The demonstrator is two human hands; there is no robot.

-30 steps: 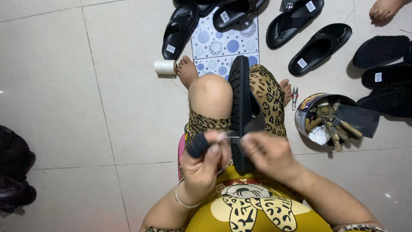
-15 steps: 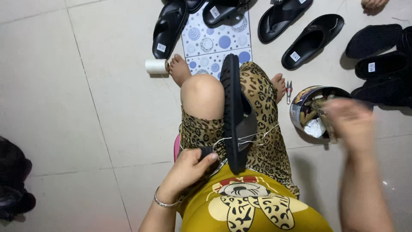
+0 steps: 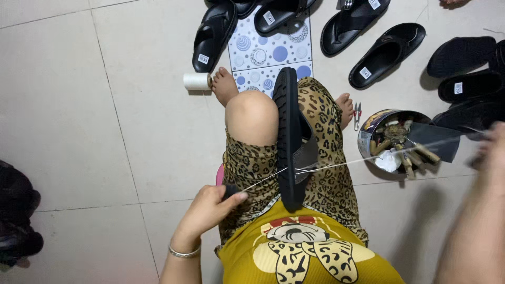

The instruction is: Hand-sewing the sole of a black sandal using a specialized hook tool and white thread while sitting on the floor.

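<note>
Two hands work one black sandal (image 3: 290, 138), which stands on edge between the seated person's knees, sole side toward the bare knee. Left hand (image 3: 209, 209): clenched around a small dark handle whose tip just shows past the fingers; what tool it belongs to cannot be made out. Right hand (image 3: 488, 147): blurred and cut off at the frame's right edge, so its grip cannot be told. One pale thread (image 3: 336, 164) runs taut from the left hand, through the sandal near its lower end, and out toward the right hand; its far end is lost in the blur.

On the tiled floor lie several more black sandals, at least eight, most cut off by the top or right edge, so no exact count is possible; one whole sandal (image 3: 386, 53) lies near the top right. One patterned tile (image 3: 269, 55) with blue circles lies under the person's foot and two sandals. One spool (image 3: 197, 81) of pale thread lies just beside the left foot. One round tin (image 3: 374, 131) holds wooden-handled tools, partly covered by a dark flat piece. One small pair of snips (image 3: 357, 114) lies between the tin and the right foot. A dark shape at the left edge is too cropped to identify.
</note>
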